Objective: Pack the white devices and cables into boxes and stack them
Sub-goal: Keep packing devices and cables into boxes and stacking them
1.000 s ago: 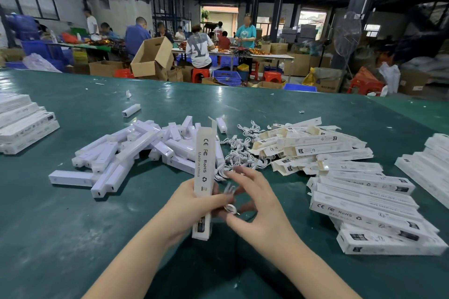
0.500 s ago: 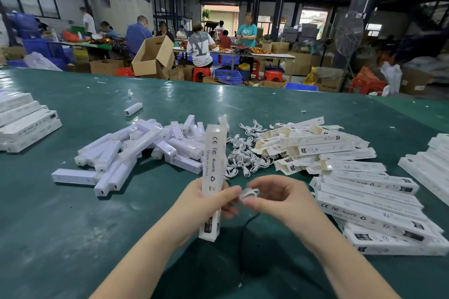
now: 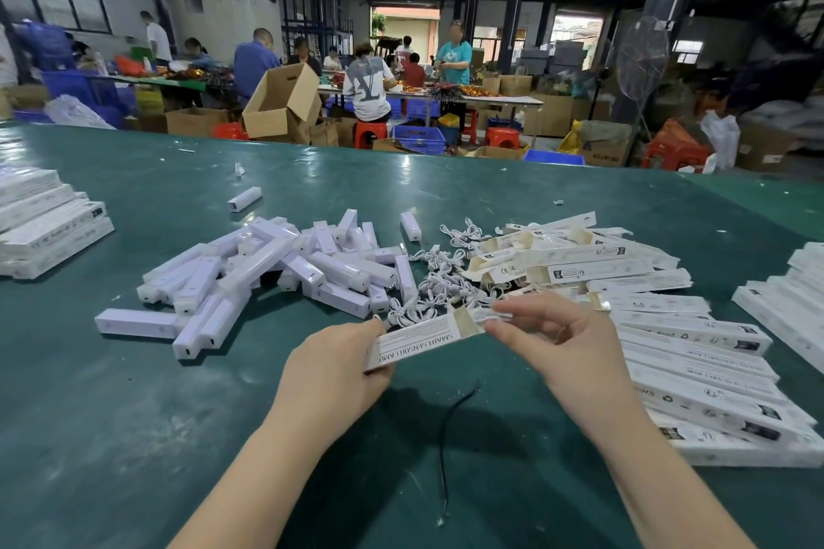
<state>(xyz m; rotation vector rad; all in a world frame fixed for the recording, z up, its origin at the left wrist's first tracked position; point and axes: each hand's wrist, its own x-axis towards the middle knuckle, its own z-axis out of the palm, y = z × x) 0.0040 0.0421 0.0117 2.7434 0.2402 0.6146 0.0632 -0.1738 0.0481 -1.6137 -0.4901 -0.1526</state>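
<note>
Green table (image 3: 133,437): left hand (image 3: 332,363) gripping box (image 3: 419,341) now tilted flat, right hand (image 3: 557,339) pinching cable (image 3: 490,316).

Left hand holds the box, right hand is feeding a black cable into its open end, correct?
Not quite: the cable pinched by the right hand is white, as the head view shows. The left hand holds the box, and the cable is at its open end.

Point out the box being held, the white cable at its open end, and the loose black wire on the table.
Box (image 3: 419,341), head view: printed side panel.
White cable (image 3: 490,317), head view: bundle at the box's open end.
Black wire (image 3: 446,437), head view: its middle stretch.
</note>
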